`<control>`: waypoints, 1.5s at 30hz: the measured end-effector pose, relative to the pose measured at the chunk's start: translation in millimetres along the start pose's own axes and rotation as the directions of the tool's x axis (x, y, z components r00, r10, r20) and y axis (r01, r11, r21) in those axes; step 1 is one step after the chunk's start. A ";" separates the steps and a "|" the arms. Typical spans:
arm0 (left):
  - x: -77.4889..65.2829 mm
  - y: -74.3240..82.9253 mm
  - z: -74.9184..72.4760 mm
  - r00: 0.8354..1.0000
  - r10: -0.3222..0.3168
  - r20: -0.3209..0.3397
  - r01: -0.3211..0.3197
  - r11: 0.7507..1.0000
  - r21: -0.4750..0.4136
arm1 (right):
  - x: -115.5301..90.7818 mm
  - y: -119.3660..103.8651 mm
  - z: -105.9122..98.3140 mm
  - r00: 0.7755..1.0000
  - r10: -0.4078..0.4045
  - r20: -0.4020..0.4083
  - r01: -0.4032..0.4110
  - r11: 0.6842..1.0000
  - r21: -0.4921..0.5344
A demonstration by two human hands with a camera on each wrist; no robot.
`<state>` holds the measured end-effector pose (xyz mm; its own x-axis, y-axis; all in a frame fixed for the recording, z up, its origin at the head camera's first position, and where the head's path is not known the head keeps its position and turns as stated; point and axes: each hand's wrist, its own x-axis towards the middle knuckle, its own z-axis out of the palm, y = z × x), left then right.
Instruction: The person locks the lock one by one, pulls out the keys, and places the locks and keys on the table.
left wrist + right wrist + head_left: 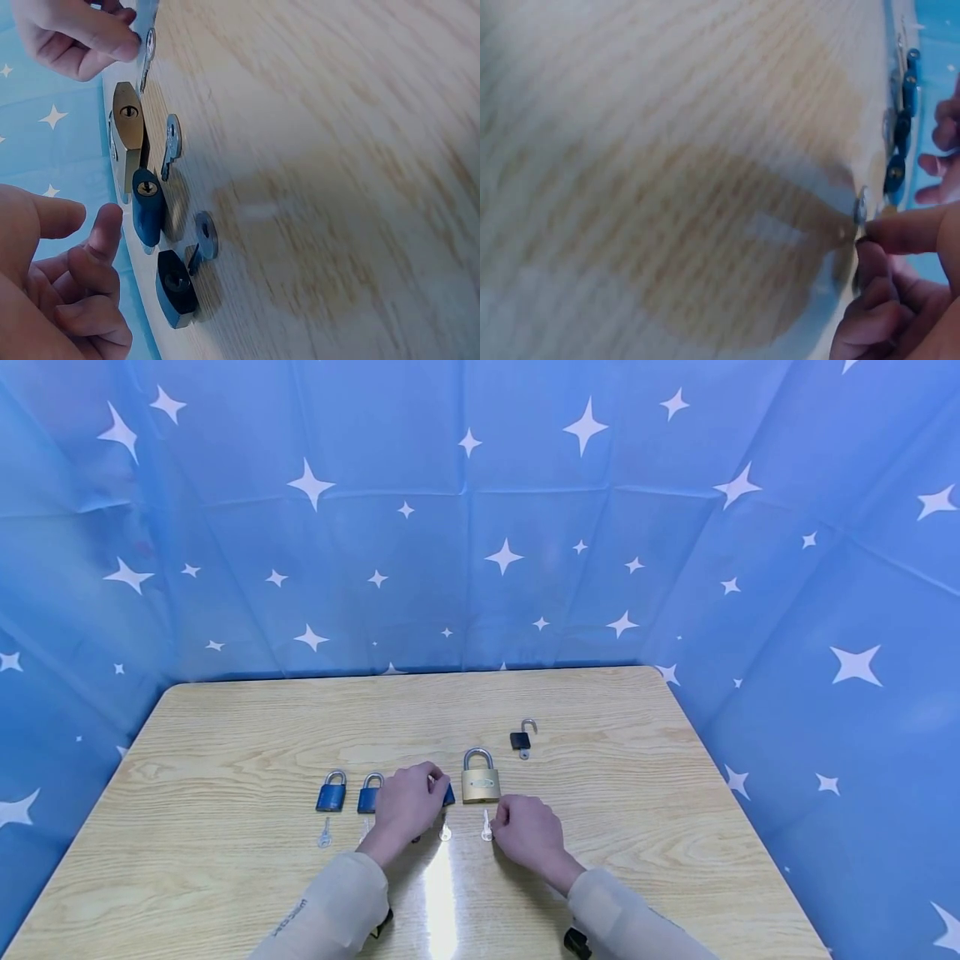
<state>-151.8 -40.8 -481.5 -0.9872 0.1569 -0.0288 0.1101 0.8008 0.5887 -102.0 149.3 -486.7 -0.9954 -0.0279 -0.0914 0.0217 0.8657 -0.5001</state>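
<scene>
In the head view my right hand (529, 835) is in front of a brass padlock (481, 785) with a steel shackle. Its thumb and index fingertip pinch at the edge of a small silver key (862, 201), whose flat head and blade show beside them. My left hand (411, 800) hovers over the row of padlocks with thumb and fingers apart, nothing between them. Close to these fingertips in the left wrist view is a blue padlock (149, 206), keyhole facing me. A darker padlock (177, 289) stands beside it, hidden behind the left hand in the head view.
Two more blue padlocks, one at the far left (331, 794) and another (369, 797), continue the row. Single keys lie before the locks, including a leftmost key (325, 835). Farther back, a small black padlock (520, 741) has its shackle raised and a key inserted. A starry blue curtain (420, 527) surrounds the wooden table (225, 860).
</scene>
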 end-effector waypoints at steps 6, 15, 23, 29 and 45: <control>-0.6 -1.5 -1.3 1.000 -0.002 0.000 0.002 1.000 -0.018 | 11.4 7.5 -21.9 1.000 0.015 0.020 -0.017 0.997 0.072; -2.2 -2.4 -3.9 1.000 0.013 -0.003 -0.013 0.999 -0.045 | 59.1 29.2 -44.4 0.982 0.179 -0.066 -0.177 0.984 0.036; -3.3 0.3 -0.4 1.000 -0.006 0.017 0.007 0.998 -0.062 | 90.5 36.9 -41.9 0.961 0.251 -0.115 -0.257 0.966 -0.041; -3.4 1.4 2.9 1.000 0.005 0.005 -0.005 0.998 -0.067 | 101.1 37.5 -34.5 0.956 0.262 -0.128 -0.275 0.956 -0.097; -2.4 0.0 4.0 0.999 0.030 -0.010 -0.031 0.997 -0.074 | 111.0 22.2 -30.5 0.947 0.297 -0.126 -0.312 0.942 -0.121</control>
<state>-148.9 -38.9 -484.6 -0.9844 0.1757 -0.0031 0.1319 0.7505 0.6476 -214.8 180.7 -481.6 -0.9475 0.2937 -0.1264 0.3195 0.8851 -0.3384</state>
